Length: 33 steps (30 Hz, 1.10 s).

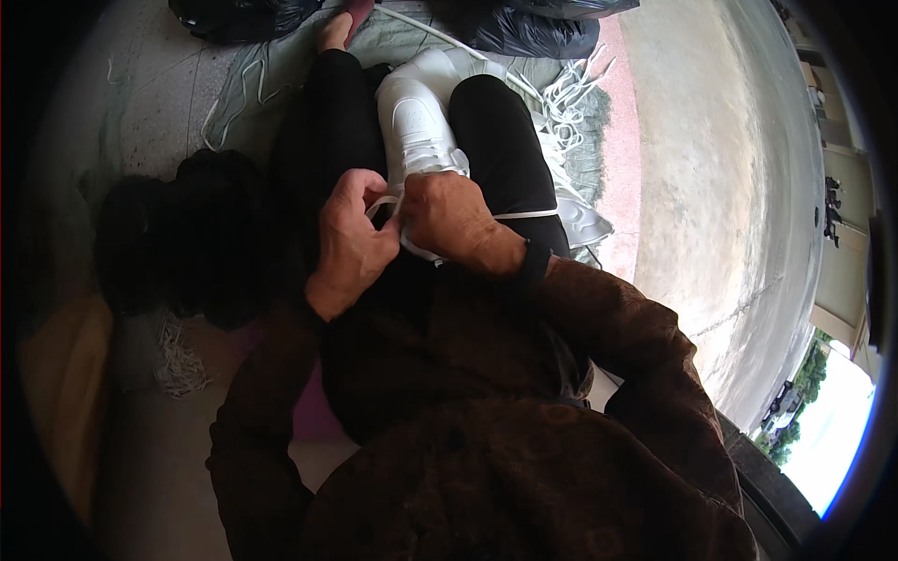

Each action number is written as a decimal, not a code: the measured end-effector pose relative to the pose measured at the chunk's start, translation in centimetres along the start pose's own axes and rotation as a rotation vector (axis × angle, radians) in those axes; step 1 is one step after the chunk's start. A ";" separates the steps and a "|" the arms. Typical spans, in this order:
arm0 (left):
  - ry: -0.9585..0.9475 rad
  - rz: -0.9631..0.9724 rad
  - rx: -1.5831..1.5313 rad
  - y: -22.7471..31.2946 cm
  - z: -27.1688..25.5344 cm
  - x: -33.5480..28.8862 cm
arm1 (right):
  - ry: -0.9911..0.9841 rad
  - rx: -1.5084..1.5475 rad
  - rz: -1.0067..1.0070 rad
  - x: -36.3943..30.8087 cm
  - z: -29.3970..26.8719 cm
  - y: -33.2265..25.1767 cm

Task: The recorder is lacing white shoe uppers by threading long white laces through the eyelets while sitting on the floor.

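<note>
A white sneaker (418, 114) rests between my thighs, its toe pointing away from me. My left hand (354, 243) pinches a white shoelace (382, 202) at the left side of the shoe's opening, where the lace makes a small loop. Curled over the upper laces and tongue, my right hand (451, 215) is closed with its fingertips meeting the lace next to my left hand; exactly what lies inside its fist is hidden. Another length of white lace emerges beside the right wrist and lies across my right thigh.
Tangled white laces (568, 107) and another white shoe (582, 224) lie right of my leg on a green sheet (599, 140). Black plastic bags (533, 33) sit at the far side. A bundle of white strands (180, 360) and a dark bulky thing (178, 243) are at left.
</note>
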<state>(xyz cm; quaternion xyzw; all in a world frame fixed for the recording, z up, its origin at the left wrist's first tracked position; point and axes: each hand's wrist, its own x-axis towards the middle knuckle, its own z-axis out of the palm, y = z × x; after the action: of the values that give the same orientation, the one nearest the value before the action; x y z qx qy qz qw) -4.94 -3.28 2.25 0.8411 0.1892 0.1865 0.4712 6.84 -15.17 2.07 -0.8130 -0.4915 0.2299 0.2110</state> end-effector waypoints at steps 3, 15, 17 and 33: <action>-0.135 0.190 0.109 1.3 -1.4 -4.4 | -0.271 0.636 -0.212 -4.4 -7.2 -3.8; -0.219 0.178 0.352 3.0 2.2 -2.1 | 0.326 1.547 0.190 -3.7 -7.3 0.4; -0.251 0.099 0.449 2.4 3.1 -2.6 | 0.563 1.439 0.336 -4.8 -7.9 4.1; 0.198 -0.707 -0.253 -3.9 -9.1 -3.4 | 0.246 0.506 0.160 -4.3 -4.9 5.1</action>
<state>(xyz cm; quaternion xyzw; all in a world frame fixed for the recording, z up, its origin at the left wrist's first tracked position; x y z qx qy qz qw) -12.85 3.52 2.87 0.6371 0.4874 0.1150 0.5859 11.53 -21.80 3.83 -0.7925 -0.3237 0.2607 0.4463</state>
